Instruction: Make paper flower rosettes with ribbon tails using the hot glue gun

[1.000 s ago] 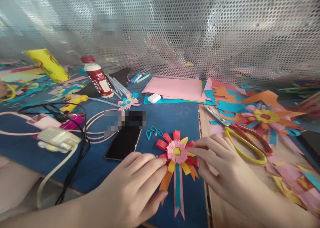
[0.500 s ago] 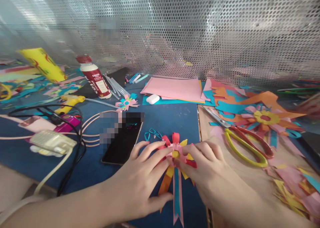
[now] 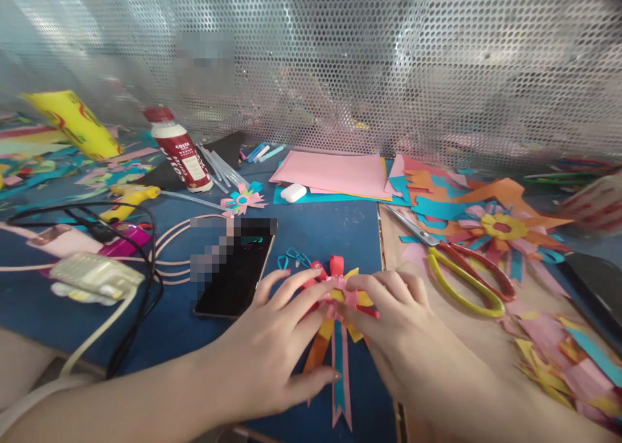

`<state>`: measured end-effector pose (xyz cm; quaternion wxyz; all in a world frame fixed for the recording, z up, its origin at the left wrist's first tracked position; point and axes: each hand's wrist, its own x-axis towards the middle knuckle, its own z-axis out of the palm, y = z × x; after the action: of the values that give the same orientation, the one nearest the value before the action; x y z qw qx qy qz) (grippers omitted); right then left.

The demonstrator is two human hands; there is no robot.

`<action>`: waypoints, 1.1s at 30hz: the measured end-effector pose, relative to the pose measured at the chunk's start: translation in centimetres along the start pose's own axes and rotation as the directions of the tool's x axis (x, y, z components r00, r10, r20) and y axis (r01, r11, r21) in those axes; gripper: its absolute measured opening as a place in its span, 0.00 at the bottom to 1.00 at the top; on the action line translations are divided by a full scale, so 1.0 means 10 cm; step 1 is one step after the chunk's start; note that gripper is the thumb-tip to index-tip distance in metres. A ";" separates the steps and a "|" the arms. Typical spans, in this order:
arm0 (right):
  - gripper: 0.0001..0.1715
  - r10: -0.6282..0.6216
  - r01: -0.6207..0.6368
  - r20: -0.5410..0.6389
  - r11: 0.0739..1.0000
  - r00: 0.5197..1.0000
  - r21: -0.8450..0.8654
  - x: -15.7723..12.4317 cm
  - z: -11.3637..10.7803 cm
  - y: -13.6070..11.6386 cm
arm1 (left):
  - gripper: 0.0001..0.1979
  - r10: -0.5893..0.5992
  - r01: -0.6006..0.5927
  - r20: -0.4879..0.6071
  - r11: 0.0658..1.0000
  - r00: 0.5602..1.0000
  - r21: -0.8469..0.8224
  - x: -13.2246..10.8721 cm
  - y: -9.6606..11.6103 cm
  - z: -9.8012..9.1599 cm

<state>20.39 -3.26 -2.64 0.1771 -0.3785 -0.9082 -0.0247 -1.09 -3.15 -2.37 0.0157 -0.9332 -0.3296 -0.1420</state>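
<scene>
A paper flower point(image 3: 337, 295) with red loops, yellow petals and a pink centre lies on the blue table in the head view. Pink-and-blue and orange paper tails hang below it. Over its left side my left hand point(image 3: 282, 329) is spread, fingertips on the pink centre and thumb stretched out near the tails. My right hand point(image 3: 396, 313) rests at the flower's right side, its fingers curled with the tips on the petals. What lies beneath those right fingertips is partly hidden. Small blue paper loops point(image 3: 297, 258) are just above my left hand.
Left are a phone point(image 3: 236, 268), cables, a white adapter point(image 3: 94, 278), a yellow glue gun point(image 3: 131, 200) and a bottle point(image 3: 179, 151). Pink sheets point(image 3: 330, 173) and a white case point(image 3: 293, 193) lie behind. At right are scissors point(image 3: 461, 278), another paper flower point(image 3: 503, 227) and scraps.
The whole view has shifted slightly, so the table items sit a little further left. Both hands stay on the flower, with only slight movement of the right fingers.
</scene>
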 end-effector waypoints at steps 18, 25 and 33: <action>0.11 0.127 -0.118 -0.174 0.991 0.976 0.060 -0.48 0.05 -0.15 | 0.09 -0.024 0.017 -0.154 0.999 0.988 -0.042 0.20 0.07 0.05; 0.15 0.071 -0.058 -0.249 0.997 0.966 0.058 -0.57 0.06 -0.18 | 0.07 -0.067 0.051 -0.214 0.996 0.975 -0.078 0.28 0.12 0.10; 0.14 -0.015 -0.008 -0.383 0.998 0.924 -0.058 -0.71 0.18 -0.27 | 0.08 -0.034 0.036 -0.298 0.999 0.954 0.004 0.31 0.12 0.06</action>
<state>22.58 -9.64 -6.49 0.3398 -0.3698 -0.8557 -0.1251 2.11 -2.09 -2.02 0.0672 -0.8951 -0.3406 -0.2797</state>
